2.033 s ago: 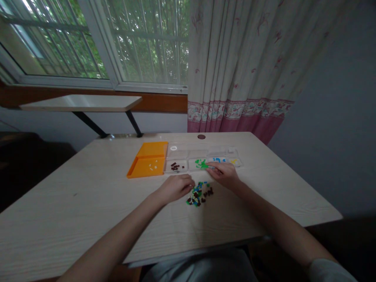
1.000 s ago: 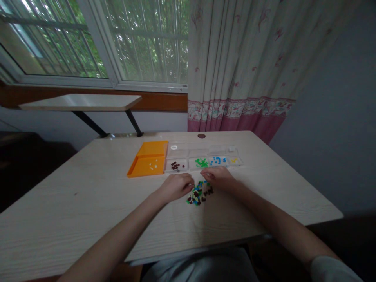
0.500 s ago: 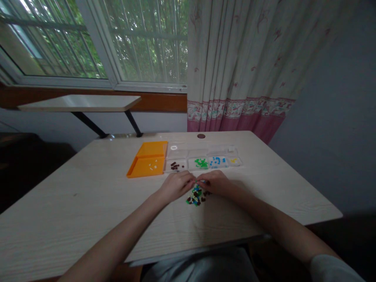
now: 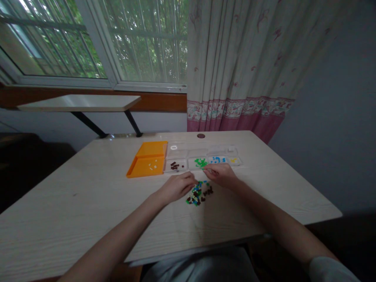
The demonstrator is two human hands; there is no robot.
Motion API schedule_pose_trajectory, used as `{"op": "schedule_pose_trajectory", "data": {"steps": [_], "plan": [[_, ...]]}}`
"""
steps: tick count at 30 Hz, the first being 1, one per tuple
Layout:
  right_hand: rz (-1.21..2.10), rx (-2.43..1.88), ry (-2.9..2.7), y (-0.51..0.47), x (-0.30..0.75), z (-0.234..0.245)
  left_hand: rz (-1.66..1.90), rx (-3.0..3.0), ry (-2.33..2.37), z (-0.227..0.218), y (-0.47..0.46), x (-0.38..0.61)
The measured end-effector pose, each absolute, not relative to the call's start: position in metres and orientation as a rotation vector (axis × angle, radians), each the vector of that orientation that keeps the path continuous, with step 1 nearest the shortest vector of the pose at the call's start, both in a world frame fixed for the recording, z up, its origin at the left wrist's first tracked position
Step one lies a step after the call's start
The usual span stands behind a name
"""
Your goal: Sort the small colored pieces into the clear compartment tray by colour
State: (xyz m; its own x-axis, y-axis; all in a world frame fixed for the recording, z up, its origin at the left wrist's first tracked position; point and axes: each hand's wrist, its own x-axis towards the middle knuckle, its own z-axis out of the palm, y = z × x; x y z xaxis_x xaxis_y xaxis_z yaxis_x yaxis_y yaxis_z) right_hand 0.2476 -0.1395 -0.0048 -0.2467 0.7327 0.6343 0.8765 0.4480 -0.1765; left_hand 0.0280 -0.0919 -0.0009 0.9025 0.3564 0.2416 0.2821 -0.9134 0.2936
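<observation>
Where the wooden table (image 4: 88, 219) lies nearest the person, a pile of small coloured pieces (image 4: 199, 194) sits loose on it. The left hand (image 4: 176, 187) rests just left of the pile, its fingers curled inward with the tips at the pile's edge. Whether they pinch a piece is too small to tell. The right hand (image 4: 222, 175) is just beyond the pile, to its right. Its fingertips are drawn together at the near rim of a clear compartment box (image 4: 192, 153), and I cannot tell if they grip anything. Beyond the pile, the box holds brown pieces (image 4: 175, 166), green pieces (image 4: 200, 162), blue pieces (image 4: 216, 159) and yellow pieces (image 4: 234, 159) in separate compartments. An orange tray (image 4: 143, 167) lies beyond the pile to the left, against the box. Farthest beyond the pile are a curtain (image 4: 235, 66) and a window (image 4: 96, 39).
</observation>
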Motion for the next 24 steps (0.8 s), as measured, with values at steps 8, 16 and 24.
{"op": "schedule_pose_trajectory", "data": {"steps": [8, 16, 24], "plan": [[-0.428, -1.228, -1.971, -0.140, 0.248, 0.002, 0.393, 2.826, 0.480, -0.004, -0.092, 0.029], [-0.491, -1.150, -1.896, -0.142, 0.249, 0.011, 0.385, 2.831, 0.500, -0.002, -0.092, 0.030], [-0.423, -1.281, -1.858, -0.142, 0.253, 0.011, 0.377, 2.836, 0.541, -0.002, -0.091, 0.029]]}}
